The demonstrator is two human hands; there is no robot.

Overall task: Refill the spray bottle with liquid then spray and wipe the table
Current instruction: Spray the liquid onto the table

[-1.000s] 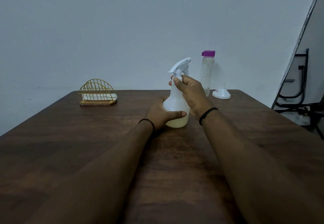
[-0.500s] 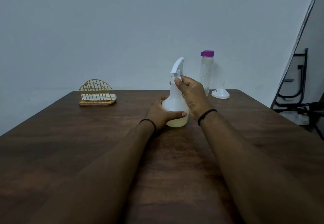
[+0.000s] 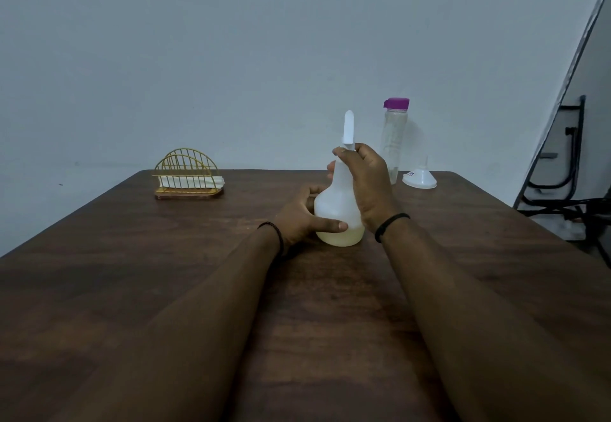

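Fingers of right hand [image 3: 367,180] clamped spray bottle [image 3: 337,210] collar; left hand [image 3: 302,216], below, gripped base. Advice: brace base firmly, twist head squarely.

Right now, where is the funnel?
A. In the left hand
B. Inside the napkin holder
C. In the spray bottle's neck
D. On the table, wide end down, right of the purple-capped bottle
D: the funnel stands wide end down on the table, just right of the purple-capped bottle, with neither hand touching it.
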